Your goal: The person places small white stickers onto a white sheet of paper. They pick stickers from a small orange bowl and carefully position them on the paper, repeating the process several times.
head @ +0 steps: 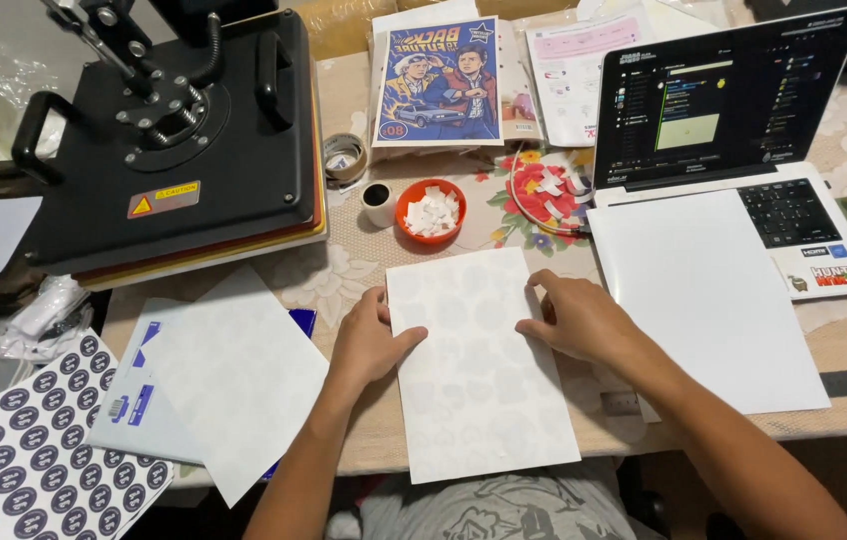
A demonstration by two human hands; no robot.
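Fingers of both hands lie flat on a white sheet (479, 370) with faint round shapes showing through it, which lies lengthwise on the table (344, 270), its near end hanging over the table's edge. The left hand (369, 340) rests on the sheet's left edge, fingers together and stretched forward beside the paper, thumb spread out onto it; it grips nothing. The right hand (574, 318) presses on the sheet's right edge, fingers loosely curled and slightly apart, fingertips on the paper, clamped on nothing. Just beyond the fingertips of both hands stand a small orange bowl (431, 211) holding white scraps and, to its left, a small white cup (378, 204) with a dark inside. Beyond those lies a colourful printed poster (439, 82) with a roll of tape (346, 157) beside it. Left of the left fingers lies a blank white sheet (244, 375) on top of a white and blue envelope (139, 400), and farther left a sheet of round dark stickers (39, 450). Beyond these sits a black heat press (169, 140), shut. Right of the right fingers another plain white sheet (704, 300) covers part of an open laptop (734, 100), its screen lit dark. Between bowl and laptop lies a red flower-patterned patch with white strips (544, 190).
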